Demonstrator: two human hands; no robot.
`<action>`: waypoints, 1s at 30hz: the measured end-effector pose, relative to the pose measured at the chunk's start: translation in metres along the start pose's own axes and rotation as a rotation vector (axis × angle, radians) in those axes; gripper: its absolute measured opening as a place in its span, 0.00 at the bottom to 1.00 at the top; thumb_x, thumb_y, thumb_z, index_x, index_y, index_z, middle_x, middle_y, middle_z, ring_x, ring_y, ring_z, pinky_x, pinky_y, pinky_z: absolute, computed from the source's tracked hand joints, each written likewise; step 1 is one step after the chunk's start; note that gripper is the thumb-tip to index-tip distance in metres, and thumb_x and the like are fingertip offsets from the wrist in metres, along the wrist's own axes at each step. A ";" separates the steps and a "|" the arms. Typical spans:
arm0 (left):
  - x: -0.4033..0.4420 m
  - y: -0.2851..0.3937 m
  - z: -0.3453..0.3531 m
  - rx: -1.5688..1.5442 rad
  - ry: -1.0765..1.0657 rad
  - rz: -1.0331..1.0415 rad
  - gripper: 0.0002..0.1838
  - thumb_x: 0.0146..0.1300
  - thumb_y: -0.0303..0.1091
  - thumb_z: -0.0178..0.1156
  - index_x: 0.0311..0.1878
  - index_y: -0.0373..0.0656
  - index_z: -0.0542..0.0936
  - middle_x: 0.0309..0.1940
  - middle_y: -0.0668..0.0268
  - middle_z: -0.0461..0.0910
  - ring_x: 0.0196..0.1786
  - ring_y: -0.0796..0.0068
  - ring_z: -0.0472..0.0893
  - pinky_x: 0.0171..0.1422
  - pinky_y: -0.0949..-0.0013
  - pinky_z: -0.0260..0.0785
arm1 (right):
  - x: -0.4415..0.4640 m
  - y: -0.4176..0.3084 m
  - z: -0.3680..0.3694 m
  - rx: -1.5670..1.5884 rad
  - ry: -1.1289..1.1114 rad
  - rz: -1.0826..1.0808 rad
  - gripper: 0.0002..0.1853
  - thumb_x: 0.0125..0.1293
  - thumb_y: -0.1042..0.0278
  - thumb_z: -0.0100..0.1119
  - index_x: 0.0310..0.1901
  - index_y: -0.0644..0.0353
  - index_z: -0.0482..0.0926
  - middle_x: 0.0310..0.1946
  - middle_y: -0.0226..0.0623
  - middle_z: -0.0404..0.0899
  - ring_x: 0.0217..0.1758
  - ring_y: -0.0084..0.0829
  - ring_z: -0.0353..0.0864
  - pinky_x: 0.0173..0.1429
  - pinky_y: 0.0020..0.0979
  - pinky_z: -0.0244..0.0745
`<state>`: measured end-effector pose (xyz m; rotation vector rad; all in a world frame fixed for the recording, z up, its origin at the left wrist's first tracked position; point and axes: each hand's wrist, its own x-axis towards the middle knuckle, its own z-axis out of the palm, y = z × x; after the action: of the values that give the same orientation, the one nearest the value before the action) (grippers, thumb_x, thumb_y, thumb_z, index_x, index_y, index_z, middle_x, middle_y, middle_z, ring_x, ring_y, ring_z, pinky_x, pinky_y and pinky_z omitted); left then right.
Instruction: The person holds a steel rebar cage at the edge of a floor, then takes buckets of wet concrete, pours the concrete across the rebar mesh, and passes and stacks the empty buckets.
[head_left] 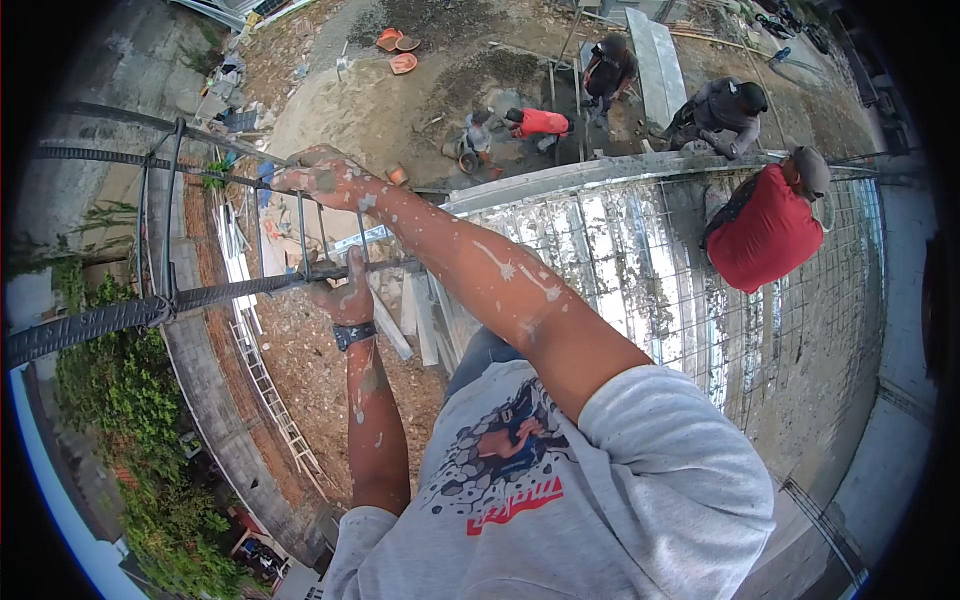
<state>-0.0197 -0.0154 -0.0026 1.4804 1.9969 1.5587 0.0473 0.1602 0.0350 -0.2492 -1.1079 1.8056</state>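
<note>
A cage of ribbed steel bars (230, 292) runs in from the left edge, its long bars joined by thin stirrups. My right hand (328, 182), spotted with grey cement, reaches across and closes over the upper bars. Lower down, my left hand (345, 290) wraps round the lower bar, with its thumb up and a dark band (355, 335) on the wrist. Both forearms carry cement splashes. The undersides of my fingers are partly hidden by the bars and hands.
A steel mesh (620, 270) lies over a wet, shiny deck on the right. One person in red (765, 230) sits at its edge, beside another in grey (725, 115). Several people work on the ground below. A ladder (270, 395) and green plants are at lower left.
</note>
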 end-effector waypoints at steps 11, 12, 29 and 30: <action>0.002 0.006 0.003 0.003 -0.003 0.087 0.28 0.53 0.34 0.70 0.52 0.36 0.67 0.36 0.64 0.67 0.40 0.73 0.67 0.46 0.66 0.64 | 0.014 0.029 -0.027 -0.212 -0.386 -0.266 0.23 0.70 0.57 0.40 0.60 0.66 0.62 0.56 0.50 0.67 0.54 0.34 0.74 0.40 0.27 0.77; 0.002 0.002 0.002 0.028 -0.003 0.105 0.28 0.53 0.34 0.70 0.52 0.36 0.67 0.36 0.64 0.67 0.40 0.73 0.67 0.46 0.66 0.65 | 0.005 0.019 -0.014 0.037 -0.277 -0.188 0.19 0.66 0.61 0.48 0.53 0.64 0.72 0.47 0.47 0.75 0.48 0.32 0.77 0.41 0.28 0.76; 0.001 0.002 0.004 0.087 0.004 0.027 0.30 0.53 0.37 0.71 0.53 0.37 0.67 0.31 0.68 0.66 0.36 0.76 0.67 0.41 0.69 0.64 | 0.007 0.010 0.003 0.415 -0.070 0.012 0.10 0.63 0.70 0.58 0.41 0.69 0.80 0.39 0.43 0.82 0.47 0.30 0.81 0.53 0.27 0.76; 0.002 0.001 0.004 0.101 0.003 0.057 0.30 0.52 0.38 0.71 0.53 0.37 0.67 0.31 0.69 0.66 0.35 0.76 0.67 0.41 0.69 0.64 | 0.001 0.000 0.001 0.569 -0.065 0.109 0.11 0.63 0.68 0.59 0.41 0.68 0.81 0.39 0.43 0.82 0.47 0.30 0.81 0.52 0.27 0.76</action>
<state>-0.0176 -0.0114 -0.0031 1.5863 2.0814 1.5020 0.0463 0.1609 0.0362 0.0919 -0.5911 2.1558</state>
